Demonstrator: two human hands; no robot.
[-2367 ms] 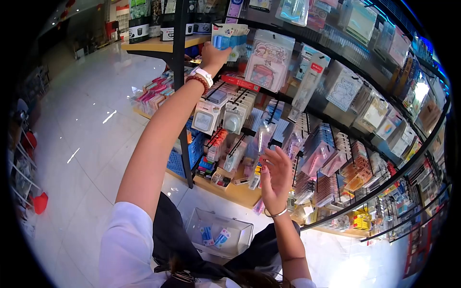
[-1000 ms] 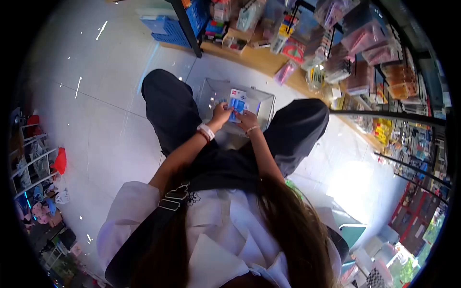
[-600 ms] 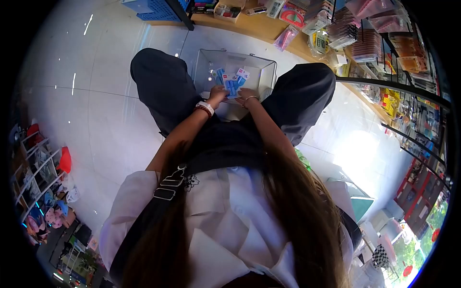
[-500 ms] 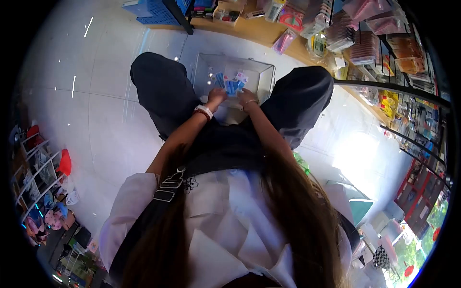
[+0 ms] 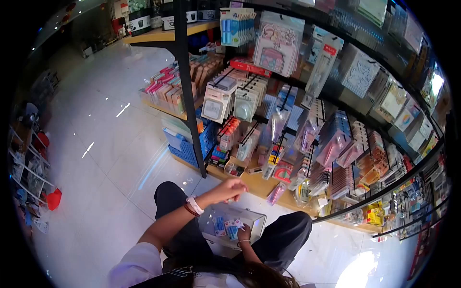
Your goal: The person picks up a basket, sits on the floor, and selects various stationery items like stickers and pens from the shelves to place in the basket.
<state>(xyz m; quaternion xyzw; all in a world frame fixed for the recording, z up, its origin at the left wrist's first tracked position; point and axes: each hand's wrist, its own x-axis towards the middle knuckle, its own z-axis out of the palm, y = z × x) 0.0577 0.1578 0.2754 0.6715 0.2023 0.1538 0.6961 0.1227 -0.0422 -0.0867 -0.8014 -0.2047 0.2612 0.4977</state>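
Observation:
My left hand (image 5: 227, 190) is raised above the clear box, in front of the shelf's lower edge. Its fingers are loosely bent and a little apart, and nothing shows in them. My right hand (image 5: 244, 234) is inside the clear plastic box (image 5: 258, 222), which stands on the floor between my knees. Its fingers are closed at the edge of a small blue-and-white packet (image 5: 232, 232); the fingertips are partly hidden. More small blue packets (image 5: 219, 225) lie beside it in the box.
A shelf rack with a black post (image 5: 190, 96) stands ahead, hung with packaged goods. Its wooden bottom board (image 5: 259, 185) runs just beyond the box. A blue basket (image 5: 186, 152) sits at its left end. A black rail (image 5: 355, 206) crosses on the right. Tiled floor (image 5: 115, 158) extends left.
My left hand has left the packets and risen forward out of the box toward the shelf. My right hand stays in the box. The view has tilted up, showing more of the rack.

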